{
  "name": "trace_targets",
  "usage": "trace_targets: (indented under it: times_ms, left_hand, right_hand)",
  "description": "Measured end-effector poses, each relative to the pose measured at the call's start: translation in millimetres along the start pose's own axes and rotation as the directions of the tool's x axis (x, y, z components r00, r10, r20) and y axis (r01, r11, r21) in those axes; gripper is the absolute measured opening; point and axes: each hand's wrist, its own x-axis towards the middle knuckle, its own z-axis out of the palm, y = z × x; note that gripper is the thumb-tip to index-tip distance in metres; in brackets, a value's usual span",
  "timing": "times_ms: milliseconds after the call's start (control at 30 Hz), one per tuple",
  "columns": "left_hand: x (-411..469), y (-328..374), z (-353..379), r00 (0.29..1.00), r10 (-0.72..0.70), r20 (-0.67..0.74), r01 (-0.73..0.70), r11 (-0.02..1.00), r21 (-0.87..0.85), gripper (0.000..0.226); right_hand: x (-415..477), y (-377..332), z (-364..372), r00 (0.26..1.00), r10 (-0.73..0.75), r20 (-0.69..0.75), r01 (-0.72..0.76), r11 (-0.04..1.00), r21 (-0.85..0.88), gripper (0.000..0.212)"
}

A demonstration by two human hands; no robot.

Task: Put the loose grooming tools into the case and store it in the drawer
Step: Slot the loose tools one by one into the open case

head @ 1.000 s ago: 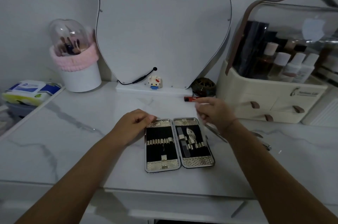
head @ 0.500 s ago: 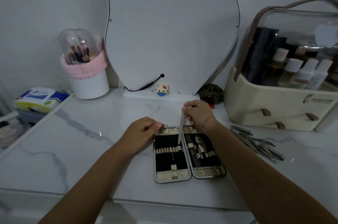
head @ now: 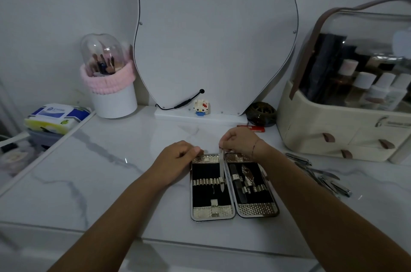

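An open grooming case (head: 213,214) lies flat on the marble top, black inside with silver ends. My left hand (head: 178,156) presses on its top left corner. My right hand (head: 240,141) pinches the upper end of a slim metal tool (head: 221,169); the tool's lower end sits through an elastic loop at the right side of the left half. The right half holds a few tools in loops. A pile of loose metal tools (head: 320,176) lies on the top to the right of the case.
A cream cosmetics organiser (head: 338,129) with small drawers stands at the back right. A mirror (head: 213,33) with a small toy figure (head: 201,107), a brush holder (head: 111,85), a wipes pack (head: 57,116), a dark bowl (head: 261,113) and a red lighter (head: 253,128) line the back.
My right hand came from the right with a slim metal tool and slid it down into a loop in the case's left half. My left hand stayed on the case corner.
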Motion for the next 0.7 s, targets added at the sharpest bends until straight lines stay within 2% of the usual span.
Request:
trace_targets:
  times_ms: [500,700]
  left_hand:
    - [2,-4,1,1.000,0.021,-0.005,-0.021,1.000,-0.001,0.033]
    - [2,-3,1,1.000,0.017,-0.004,-0.017,1.000,0.003,0.031]
  right_hand:
    - [-8,-4,-9,0.968,-0.062,0.245,0.091,0.990,-0.108,0.014]
    - [-11,-4,-10,0.958,-0.069,0.277,0.108,0.986,-0.126,0.015]
